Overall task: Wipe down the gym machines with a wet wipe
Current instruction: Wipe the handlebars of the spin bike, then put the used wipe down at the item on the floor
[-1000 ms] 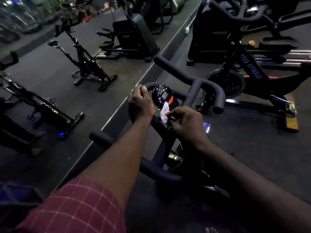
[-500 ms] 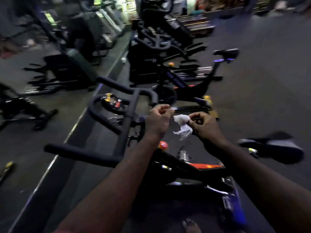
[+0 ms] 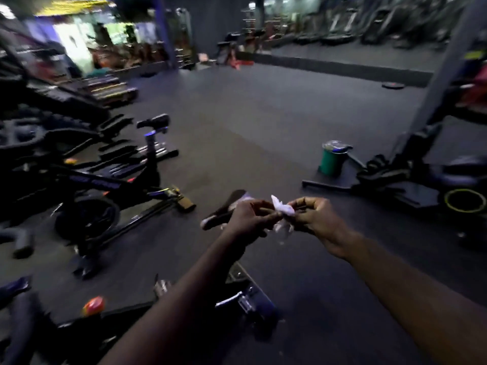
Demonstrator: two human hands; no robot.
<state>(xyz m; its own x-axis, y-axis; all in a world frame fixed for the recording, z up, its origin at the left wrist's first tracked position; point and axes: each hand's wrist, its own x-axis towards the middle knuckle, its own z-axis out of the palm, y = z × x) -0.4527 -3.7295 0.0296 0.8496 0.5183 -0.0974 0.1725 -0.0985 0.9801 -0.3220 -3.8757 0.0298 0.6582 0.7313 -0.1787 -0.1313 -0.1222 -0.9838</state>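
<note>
A crumpled white wet wipe (image 3: 282, 209) hangs in the air between my two hands, just above the black saddle (image 3: 224, 210) of the exercise bike under my arms. My left hand (image 3: 249, 219) pinches the wipe's left end with curled fingers. My right hand (image 3: 317, 219) pinches its right end. The bike's frame (image 3: 245, 299) with an orange knob (image 3: 92, 306) lies below my forearms, mostly hidden by them.
A second black exercise bike (image 3: 100, 185) stands at the left with its saddle (image 3: 154, 121) raised. A green canister (image 3: 330, 159) stands on the dark floor at the right, beside a machine base (image 3: 411, 180). Treadmills line the far wall.
My view has swung right, away from the handlebars toward the saddle and open floor. My left hand let go of the handlebar and now pinches the wipe together with my right hand.
</note>
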